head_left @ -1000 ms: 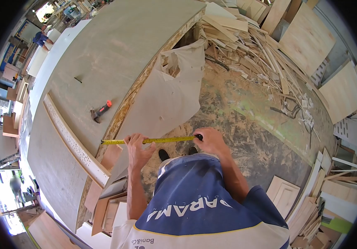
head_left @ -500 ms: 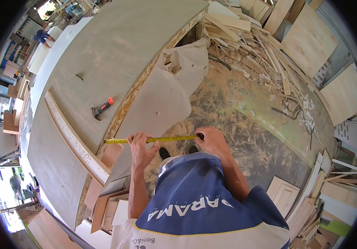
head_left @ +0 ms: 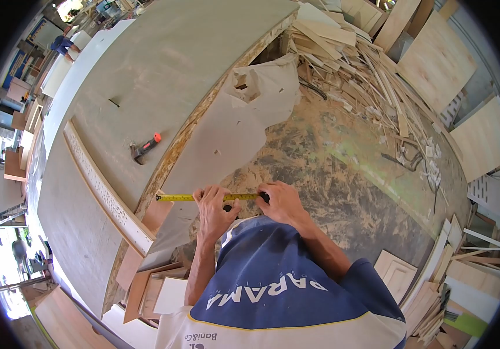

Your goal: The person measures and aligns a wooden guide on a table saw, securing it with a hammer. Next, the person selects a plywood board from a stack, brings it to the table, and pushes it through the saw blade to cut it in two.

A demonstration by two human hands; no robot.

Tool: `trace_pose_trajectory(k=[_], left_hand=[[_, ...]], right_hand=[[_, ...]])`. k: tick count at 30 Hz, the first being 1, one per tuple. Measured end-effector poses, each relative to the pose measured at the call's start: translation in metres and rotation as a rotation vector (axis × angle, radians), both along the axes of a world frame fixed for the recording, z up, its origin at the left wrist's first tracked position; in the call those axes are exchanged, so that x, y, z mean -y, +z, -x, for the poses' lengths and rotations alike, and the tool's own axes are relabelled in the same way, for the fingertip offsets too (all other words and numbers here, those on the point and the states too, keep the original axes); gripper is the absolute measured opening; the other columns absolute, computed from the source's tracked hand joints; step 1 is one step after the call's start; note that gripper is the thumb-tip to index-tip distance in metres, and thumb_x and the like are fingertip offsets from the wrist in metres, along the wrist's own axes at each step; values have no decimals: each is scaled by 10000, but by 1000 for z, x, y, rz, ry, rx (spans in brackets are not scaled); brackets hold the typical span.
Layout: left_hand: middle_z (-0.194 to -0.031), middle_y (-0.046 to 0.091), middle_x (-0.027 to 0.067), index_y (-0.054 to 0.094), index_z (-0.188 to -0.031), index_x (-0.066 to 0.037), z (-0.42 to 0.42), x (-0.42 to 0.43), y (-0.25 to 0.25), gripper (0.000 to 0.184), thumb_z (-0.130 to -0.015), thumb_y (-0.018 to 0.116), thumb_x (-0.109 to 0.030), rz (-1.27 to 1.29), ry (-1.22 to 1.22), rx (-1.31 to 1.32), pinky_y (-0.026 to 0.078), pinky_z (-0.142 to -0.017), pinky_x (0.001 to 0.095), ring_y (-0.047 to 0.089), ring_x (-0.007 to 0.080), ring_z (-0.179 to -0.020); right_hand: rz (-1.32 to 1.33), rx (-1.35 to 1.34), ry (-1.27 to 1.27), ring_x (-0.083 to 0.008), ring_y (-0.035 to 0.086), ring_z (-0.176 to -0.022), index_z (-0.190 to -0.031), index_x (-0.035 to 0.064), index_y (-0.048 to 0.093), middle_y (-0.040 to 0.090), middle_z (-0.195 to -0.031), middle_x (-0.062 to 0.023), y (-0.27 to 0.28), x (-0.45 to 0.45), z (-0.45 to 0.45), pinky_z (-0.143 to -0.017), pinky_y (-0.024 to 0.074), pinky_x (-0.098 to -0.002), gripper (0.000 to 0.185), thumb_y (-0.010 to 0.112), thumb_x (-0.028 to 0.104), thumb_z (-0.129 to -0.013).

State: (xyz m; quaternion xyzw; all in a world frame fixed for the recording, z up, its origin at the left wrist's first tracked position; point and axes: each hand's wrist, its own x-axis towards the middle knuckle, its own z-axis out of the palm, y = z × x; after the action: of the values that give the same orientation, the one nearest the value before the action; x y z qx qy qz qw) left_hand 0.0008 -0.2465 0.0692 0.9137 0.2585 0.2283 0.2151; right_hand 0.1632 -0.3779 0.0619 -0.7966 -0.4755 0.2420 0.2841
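Yellow tape blade (head_left: 179,198) extended, left hand (head_left: 214,208) gripping it, right hand (head_left: 282,202) closed on black case (head_left: 265,198), hammer (head_left: 146,149) on grey tabletop (head_left: 162,64)

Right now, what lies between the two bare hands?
In the head view, a yellow measuring-tape blade spans from left hand to right hand.

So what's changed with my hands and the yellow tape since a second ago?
Your right hand has moved in towards your left hand, and the stretch of yellow tape showing is shorter. Both hands are still on it. The hammer and curved strip still lie on the large grey board.
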Motion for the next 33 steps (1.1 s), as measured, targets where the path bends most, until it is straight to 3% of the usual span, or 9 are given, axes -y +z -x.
trace_pose_trajectory(k=[5, 7, 19, 33], left_hand=[[-823, 574, 88, 617, -844, -57, 1, 1, -2, 216, -717, 741, -180, 7, -1, -2, 316, -901, 419, 546, 275, -848], [-827, 576, 87, 617, -844, -58, 1, 2, -3, 215, -717, 741, -179, 9, 2, -7, 316, -901, 420, 546, 275, -853], [-875, 633, 79, 624, -862, -62, 1, 7, 0, 232, -693, 753, -155, -5, 29, -11, 322, -913, 412, 574, 262, -882], [-848, 573, 85, 626, -852, -57, 2, 10, 0, 208, -726, 731, -186, 0, 26, -2, 308, -905, 441, 551, 274, -904]], right_hand=[[17, 5, -10, -319, 644, -917, -944, 79, 715, 696, -899, -104, -1, 2, 2, -811, 520, -428, 205, 650, 239, -833], [-10, 15, -12, -357, 665, -886, -971, 71, 720, 695, -898, -139, -1, 3, 2, -795, 526, -462, 249, 612, 245, -828], [2, 4, -31, -340, 668, -896, -951, 67, 725, 703, -891, -133, 0, 3, 3, -793, 530, -455, 259, 622, 275, -837], [47, -8, -15, -328, 665, -918, -925, 70, 724, 703, -883, -123, 7, -4, 8, -806, 530, -441, 292, 650, 339, -836]])
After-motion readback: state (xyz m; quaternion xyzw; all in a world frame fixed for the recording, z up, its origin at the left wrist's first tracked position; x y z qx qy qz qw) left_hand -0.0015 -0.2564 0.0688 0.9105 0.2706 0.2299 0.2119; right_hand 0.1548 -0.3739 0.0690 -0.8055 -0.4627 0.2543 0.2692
